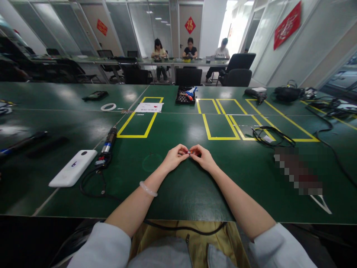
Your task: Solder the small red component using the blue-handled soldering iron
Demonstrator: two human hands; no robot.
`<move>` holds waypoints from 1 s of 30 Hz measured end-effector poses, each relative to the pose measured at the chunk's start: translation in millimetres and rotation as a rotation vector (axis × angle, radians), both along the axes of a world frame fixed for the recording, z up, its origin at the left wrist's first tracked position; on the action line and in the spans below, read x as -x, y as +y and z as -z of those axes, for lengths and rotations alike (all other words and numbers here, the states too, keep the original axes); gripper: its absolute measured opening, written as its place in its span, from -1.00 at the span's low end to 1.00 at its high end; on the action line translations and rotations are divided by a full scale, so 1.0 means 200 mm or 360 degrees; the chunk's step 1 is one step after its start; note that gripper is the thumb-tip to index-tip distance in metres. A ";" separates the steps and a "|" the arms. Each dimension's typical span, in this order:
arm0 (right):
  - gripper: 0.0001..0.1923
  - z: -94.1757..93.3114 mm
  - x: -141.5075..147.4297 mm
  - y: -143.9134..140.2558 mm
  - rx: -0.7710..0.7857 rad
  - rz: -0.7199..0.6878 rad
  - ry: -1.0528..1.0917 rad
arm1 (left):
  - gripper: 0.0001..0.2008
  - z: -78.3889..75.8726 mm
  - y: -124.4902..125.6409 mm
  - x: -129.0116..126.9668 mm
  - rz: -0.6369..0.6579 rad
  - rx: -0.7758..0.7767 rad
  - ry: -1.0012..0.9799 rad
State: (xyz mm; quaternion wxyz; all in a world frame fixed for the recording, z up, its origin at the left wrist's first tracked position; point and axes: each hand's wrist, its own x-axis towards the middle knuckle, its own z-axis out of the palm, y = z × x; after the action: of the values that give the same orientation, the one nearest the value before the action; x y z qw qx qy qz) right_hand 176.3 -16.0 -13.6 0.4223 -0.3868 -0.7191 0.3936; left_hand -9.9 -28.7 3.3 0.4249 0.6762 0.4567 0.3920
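Your left hand [175,156] and right hand [203,156] meet over the green table [178,186], fingertips pinched shut on one tiny part [189,152] held between them — red and pale, too small to identify. It sits just above the table, not set down. Whether anything is joined yet — can't tell. The electric screwdriver [107,145] lies untouched, well left.
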 end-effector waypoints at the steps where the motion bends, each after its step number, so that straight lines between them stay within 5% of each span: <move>1: -0.82 0.00 0.00 0.00 -0.0002 -0.0005 -0.0005 | -0.77 0.00 0.00 0.00 0.0003 0.0000 0.0007; 6: -0.82 0.02 0.00 0.01 0.0018 -0.0019 -0.0062 | -0.78 -0.03 -0.01 -0.01 -0.0024 0.0005 0.0109; 11: -0.79 0.03 -0.01 0.02 0.0056 -0.0024 -0.0093 | -0.70 -0.14 -0.02 0.08 -0.0083 -0.0071 0.0258; 16: -0.80 0.02 -0.01 0.01 0.0060 -0.0016 -0.0117 | -0.56 -0.24 -0.07 0.40 -0.0292 -0.0171 0.0887; 20: -0.80 0.00 0.00 0.00 0.0065 -0.0024 -0.0117 | -0.45 -0.24 -0.17 0.73 -0.0849 -0.0154 0.1566; 24: -0.81 -0.01 0.00 0.00 0.0073 -0.0022 -0.0120 | -0.34 -0.21 -0.29 1.00 -0.1221 -0.0075 0.1868; 30: -0.81 0.00 0.00 0.00 0.0085 -0.0035 -0.0101 | -0.43 -0.14 -0.35 1.27 -0.1184 0.0354 0.1865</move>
State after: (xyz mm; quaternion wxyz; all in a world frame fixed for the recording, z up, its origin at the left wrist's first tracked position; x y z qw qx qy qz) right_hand 175.6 -15.9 -13.4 0.3845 -0.4025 -0.7255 0.4048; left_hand -264.0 -97.9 32.1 0.0132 0.5275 0.8488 0.0332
